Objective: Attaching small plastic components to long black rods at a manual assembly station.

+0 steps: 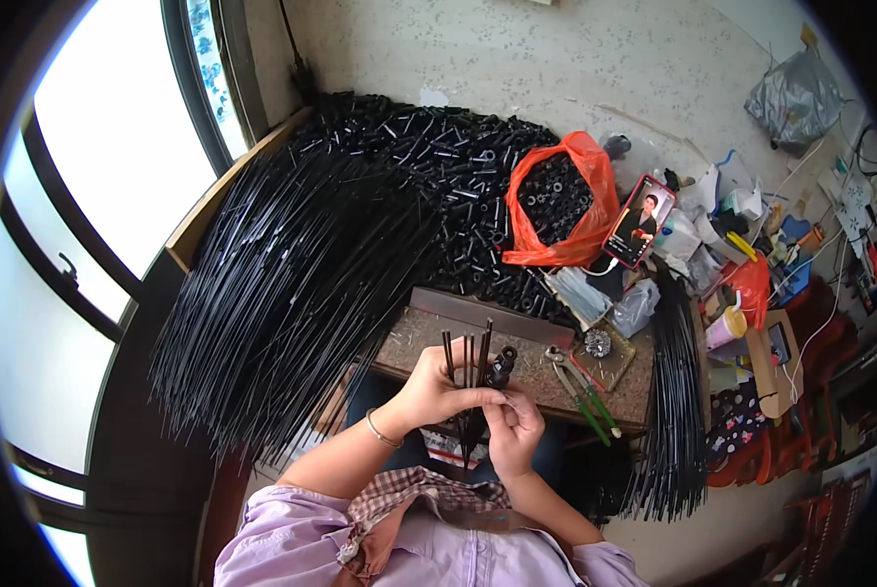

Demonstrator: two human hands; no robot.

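Lilac sleeves [292, 533] lowest in frame. We had left hand [436, 393] clenched round a few thin black rods [468, 360], upright over the bench [541, 367]. Right hand [514, 428] pinched a small black tube [503, 365] beside them. Pliers [582, 388] lay just right.

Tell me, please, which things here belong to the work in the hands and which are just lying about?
In use:
left hand and right hand holding thin black rods
big rod pile
small black tubes
orange bag of black parts

Lying about:
pliers
phone
grey plastic bag
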